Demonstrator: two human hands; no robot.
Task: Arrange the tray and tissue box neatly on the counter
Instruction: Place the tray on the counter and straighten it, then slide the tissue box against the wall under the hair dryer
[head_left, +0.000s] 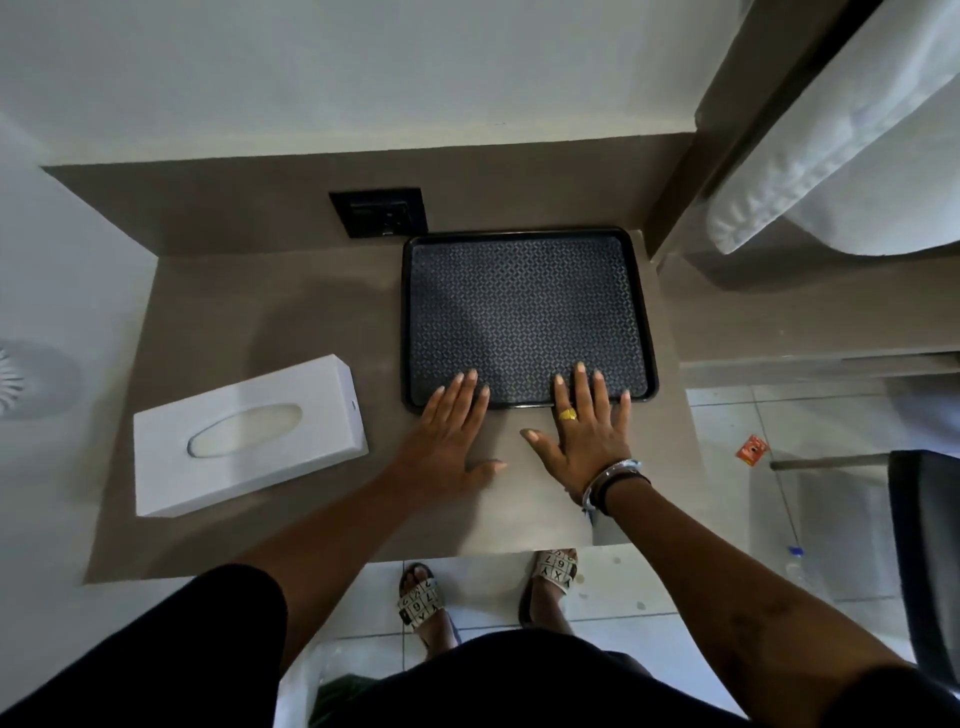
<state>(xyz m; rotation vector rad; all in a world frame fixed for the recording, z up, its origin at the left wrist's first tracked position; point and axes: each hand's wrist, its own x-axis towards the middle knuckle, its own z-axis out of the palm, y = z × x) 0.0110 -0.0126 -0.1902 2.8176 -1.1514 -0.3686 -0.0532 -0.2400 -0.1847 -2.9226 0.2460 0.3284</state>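
A person presses 2 flat, open hands against the near edge of a black tray (524, 306) on a grey-brown counter (249, 322). The left hand (447, 441) lies palm down with its fingers (470, 387) spread over the tray's near left rim, gripping nothing. The right hand (587, 431), wearing a gold ring (568, 414) and bracelets (613, 480) at the wrist, lies the same way, fingers extended onto the tray's near right part, thumb resting on the counter. The tray sits flat with its patterned inside bare, its far edge close to the back wall. Just beyond the tray's far left corner, a dark socket plate (382, 210) is set in the wall. The white tissue box (249, 434) rests left of the tray, apart from it, turned at an angle to the tray's edges, oval opening up. Below the tray's near side, past the counter edge, 2 sandalled feet (421, 597) stand on pale floor tiles.
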